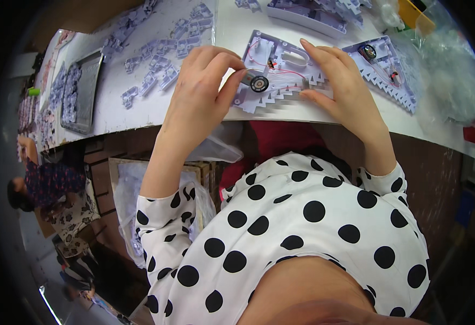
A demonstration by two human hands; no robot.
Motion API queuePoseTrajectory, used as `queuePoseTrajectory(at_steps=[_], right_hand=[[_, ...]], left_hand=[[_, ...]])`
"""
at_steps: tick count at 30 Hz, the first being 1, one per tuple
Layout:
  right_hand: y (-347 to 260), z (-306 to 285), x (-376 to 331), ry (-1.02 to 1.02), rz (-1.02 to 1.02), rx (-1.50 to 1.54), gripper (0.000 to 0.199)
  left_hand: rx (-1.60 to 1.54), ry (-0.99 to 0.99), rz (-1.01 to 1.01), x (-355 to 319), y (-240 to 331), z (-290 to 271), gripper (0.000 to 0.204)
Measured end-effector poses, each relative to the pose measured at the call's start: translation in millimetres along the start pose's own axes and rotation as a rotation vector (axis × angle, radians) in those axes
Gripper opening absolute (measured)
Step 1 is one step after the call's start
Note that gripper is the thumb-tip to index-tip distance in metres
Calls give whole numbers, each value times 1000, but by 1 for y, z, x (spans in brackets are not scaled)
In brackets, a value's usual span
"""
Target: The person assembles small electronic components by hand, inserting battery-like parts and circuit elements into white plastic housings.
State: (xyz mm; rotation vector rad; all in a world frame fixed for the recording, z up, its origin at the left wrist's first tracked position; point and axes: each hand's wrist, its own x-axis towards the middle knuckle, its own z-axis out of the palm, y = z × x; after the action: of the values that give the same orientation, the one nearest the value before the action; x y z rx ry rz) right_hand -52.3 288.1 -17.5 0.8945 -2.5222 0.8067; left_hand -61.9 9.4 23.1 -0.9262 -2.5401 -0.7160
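A pale lilac plastic housing point(252, 49) with a toothed edge lies in front of me near the table's edge. Thin red wires and a small round black speaker point(259, 84) are at it. My left hand point(202, 81) is closed, thumb and forefinger pinching the speaker's side; their exact contact is partly hidden. Spread around the housing's right end, my right hand point(346, 81) has its forefinger on the far side and its thumb on the near side, steadying it. Between them a small grey block point(305, 83) sits at the wire ends.
A second wired housing point(381, 65) lies to the right, beside clear plastic bags point(448, 76). Several small lilac parts point(159, 67) are scattered left of my hands. A dark tray point(88, 92) stands further left; a box of parts point(308, 19) is behind. Other people point(53, 187) work at far left.
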Motion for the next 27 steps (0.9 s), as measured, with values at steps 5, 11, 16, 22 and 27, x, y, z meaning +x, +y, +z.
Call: queuePoseTrajectory(at_steps=[5,11,16,22,27], right_hand=[[-42,-10,30,94,-65,29,84],[-47,37,72,75,16,29,60],[-38,37,62,10,47,-15,47],[-35,25,68,181,-155,-273,38],[-49,32,91,47,220,336,33]], left_hand=[[-27,-26,-48,14,3,-11,14],[119,-16,-9,23,-5,-11,12],[165,-29,-104,8,-15,2,12],[84,31,-50,6,-22,9,14],[-118,202,24,16,-15,-3,26]])
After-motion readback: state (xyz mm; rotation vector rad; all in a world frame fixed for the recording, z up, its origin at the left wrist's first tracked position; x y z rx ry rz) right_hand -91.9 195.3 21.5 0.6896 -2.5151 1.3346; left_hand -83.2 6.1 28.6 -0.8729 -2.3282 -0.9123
